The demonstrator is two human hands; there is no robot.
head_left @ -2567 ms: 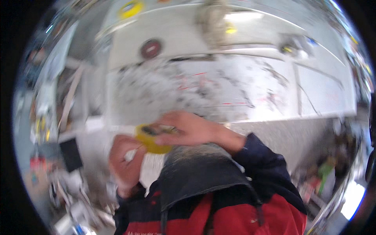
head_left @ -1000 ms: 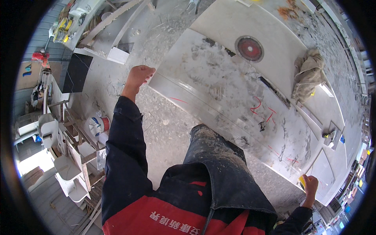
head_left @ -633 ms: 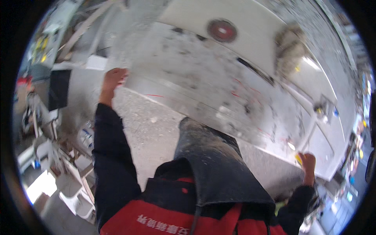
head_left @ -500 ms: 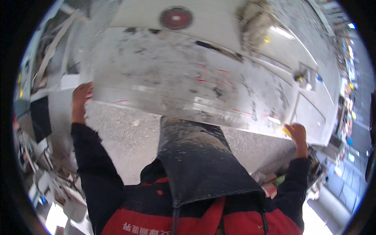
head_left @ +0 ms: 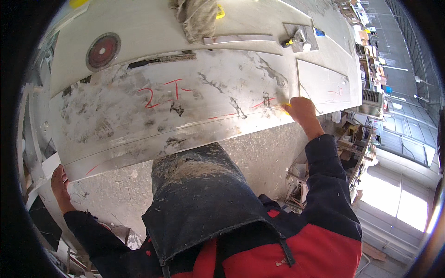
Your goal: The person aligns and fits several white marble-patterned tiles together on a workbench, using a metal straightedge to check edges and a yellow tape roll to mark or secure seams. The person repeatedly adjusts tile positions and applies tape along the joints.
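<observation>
A long pale stone slab (head_left: 125, 109) with dark smudges and red hand-drawn marks lies across the work table in front of me. At its near left corner, my left hand (head_left: 60, 187) is closed with bent fingers against the edge. My right hand (head_left: 302, 113) is closed at the slab's right end, around a small yellow thing (head_left: 287, 108) whose kind is mostly hidden by the fingers. A thin line runs lengthwise near the slab's front edge. Along the slab's far edge rests a dark, narrow utility knife (head_left: 161, 60).
Behind the slab are a round cutting disc (head_left: 103, 52), a crumpled brown cloth (head_left: 197, 18) and a narrow stone strip (head_left: 238, 39). Farther right, a yellow-and-black tool (head_left: 293, 39) lies on a small plate, beside another pale panel (head_left: 322, 83). My dark apron (head_left: 199, 199) hangs close below the table edge.
My view has turned, so the slab and tools appear farther left and tilted. Both hands stay at the slab's near edge, the right one still closed on the yellow thing.
</observation>
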